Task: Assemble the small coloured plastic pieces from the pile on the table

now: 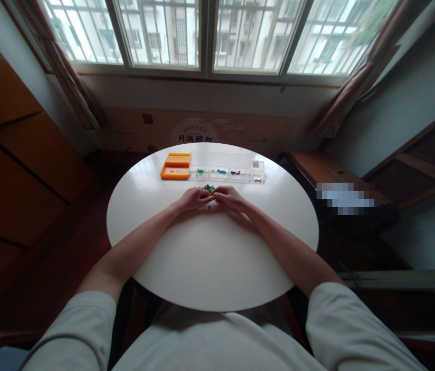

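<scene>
Both hands are close together over the far half of the white round table (209, 263). My left hand (194, 199) has its fingers curled, the tips beside a small pile of green and dark pieces (209, 188). Facing it, my right hand (230, 198) is closed in a pinch, its fingertips almost meeting the left ones. What either hand holds is too small to make out. One tiny blue piece (209, 207) lies on the table just nearer to me than the fingertips.
Beyond the hands stand an orange box (175, 176) with a few orange bits and a row of clear lidded boxes (219, 175) with green, blue, dark and whitish pieces. A wooden bench (329, 167) is on the right, and a window (205, 38) lies ahead.
</scene>
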Tool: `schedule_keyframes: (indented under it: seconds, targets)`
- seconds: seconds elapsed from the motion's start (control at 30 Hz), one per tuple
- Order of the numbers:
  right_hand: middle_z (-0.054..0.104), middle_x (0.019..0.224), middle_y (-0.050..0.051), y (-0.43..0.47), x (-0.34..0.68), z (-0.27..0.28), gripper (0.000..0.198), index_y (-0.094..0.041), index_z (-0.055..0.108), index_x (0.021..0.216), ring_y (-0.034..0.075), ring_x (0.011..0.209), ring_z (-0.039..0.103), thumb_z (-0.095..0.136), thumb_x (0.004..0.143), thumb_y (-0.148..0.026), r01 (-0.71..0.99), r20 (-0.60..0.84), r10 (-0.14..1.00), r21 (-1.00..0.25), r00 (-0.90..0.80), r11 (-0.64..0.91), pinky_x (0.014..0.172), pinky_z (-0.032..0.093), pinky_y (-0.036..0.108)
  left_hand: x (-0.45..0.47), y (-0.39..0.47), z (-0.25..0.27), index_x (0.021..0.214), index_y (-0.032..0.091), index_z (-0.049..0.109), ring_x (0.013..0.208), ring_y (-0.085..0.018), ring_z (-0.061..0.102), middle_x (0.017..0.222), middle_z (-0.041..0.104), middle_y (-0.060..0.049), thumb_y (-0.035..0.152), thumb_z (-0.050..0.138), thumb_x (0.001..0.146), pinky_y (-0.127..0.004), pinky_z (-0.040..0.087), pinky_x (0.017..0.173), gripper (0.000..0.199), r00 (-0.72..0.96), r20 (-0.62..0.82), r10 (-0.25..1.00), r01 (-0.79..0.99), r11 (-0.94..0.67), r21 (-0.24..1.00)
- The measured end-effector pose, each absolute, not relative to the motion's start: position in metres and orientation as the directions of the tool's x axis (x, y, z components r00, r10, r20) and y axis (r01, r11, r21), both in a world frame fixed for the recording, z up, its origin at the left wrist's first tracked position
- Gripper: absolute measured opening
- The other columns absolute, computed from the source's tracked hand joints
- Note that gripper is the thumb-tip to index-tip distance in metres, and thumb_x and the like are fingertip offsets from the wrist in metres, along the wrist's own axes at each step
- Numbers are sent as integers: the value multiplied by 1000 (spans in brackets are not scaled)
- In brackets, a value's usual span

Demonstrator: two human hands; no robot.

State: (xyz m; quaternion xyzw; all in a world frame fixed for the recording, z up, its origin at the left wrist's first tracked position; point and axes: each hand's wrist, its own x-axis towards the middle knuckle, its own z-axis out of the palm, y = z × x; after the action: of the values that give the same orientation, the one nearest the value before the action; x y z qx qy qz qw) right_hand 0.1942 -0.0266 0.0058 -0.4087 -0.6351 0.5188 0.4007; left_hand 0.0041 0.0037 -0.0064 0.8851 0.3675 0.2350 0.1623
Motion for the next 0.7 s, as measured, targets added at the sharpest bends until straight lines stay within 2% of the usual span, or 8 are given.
schedule_keyframes:
  seconds: [0.43, 0.7]
  targets:
    - [60, 62, 0, -26, 195, 5, 26, -11, 64, 81, 9, 58, 53, 65, 69, -35, 115, 98, 928, -982, -361, 148, 55, 40, 22, 4, 2, -5, 59, 13, 55, 50, -6, 33, 50, 42, 3, 58, 43, 83, -21, 20, 51, 53, 624, 301, 721, 576, -685, 447]
    - [59, 59, -2, -25, 194, 2, 22, -12, 65, 80, 9, 55, 52, 60, 71, -31, 208, 132, 916, -952, -380, 223, 54, 39, 22, 4, 1, -5, 59, 14, 54, 51, -6, 33, 51, 44, 3, 53, 47, 82, -22, 20, 50, 46, 634, 298, 713, 567, -691, 449]
